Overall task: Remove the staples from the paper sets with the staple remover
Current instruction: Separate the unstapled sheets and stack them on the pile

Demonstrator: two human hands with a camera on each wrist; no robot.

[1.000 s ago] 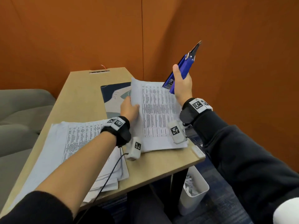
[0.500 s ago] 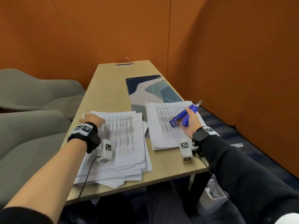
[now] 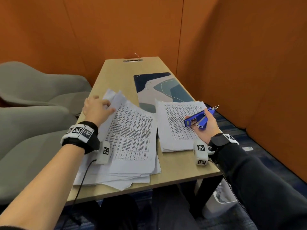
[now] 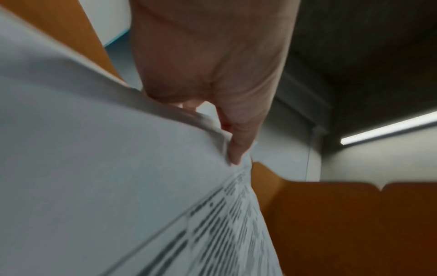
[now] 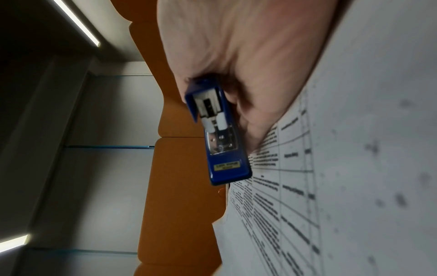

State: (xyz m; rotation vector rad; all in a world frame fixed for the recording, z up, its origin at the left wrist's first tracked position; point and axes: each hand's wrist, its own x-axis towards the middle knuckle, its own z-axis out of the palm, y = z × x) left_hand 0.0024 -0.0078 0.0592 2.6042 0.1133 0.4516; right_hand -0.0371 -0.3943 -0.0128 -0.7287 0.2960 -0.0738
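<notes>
Over the papers (image 3: 132,130), left hand (image 3: 95,108) pinches a corner; right hand (image 3: 206,123) grips the staple remover (image 3: 197,119).

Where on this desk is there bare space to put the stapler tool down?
Bare wood lies at the far end of the desk, between the socket strip and the mat, and along the near edge below the right paper set. The near left is crowded by the loose pile.

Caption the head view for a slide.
Left hand lifts the top paper set's corner while right hand holds the blue staple remover.
</notes>
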